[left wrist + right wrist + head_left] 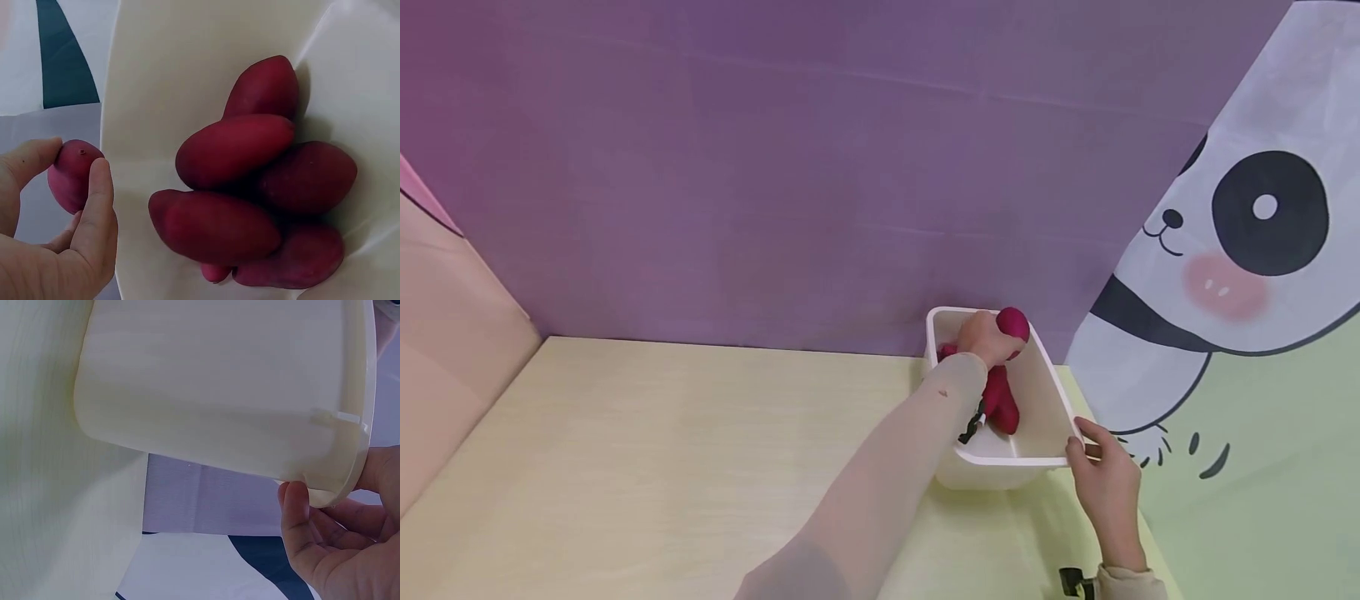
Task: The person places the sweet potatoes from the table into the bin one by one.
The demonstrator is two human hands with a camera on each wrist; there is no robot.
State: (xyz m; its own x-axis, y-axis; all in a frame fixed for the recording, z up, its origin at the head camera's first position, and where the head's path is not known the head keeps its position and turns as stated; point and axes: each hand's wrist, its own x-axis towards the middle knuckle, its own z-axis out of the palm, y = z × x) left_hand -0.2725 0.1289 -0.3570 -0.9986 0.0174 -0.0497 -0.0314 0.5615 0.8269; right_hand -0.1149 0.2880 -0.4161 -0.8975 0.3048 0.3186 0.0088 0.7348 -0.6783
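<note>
My left hand (988, 337) reaches over the far part of a white plastic bin (1052, 400). Its thumb and fingers pinch a dark red mango (1013, 323), also seen in the left wrist view as an oval fruit (75, 181) with a small stem scar. Below that hand, several more red mangoes (219, 228) lie heaped inside the bin; the arm hides part of them in the head view. At the bin's near right corner, my right hand (1105, 483) grips the rim (362, 450) between thumb and fingers.
The bin is on a pale wooden table (685, 450), close to a purple backdrop (775, 183). A panda-print sheet (1270, 308) hangs along the right side. A small black device (1071, 581) sits at the right wrist.
</note>
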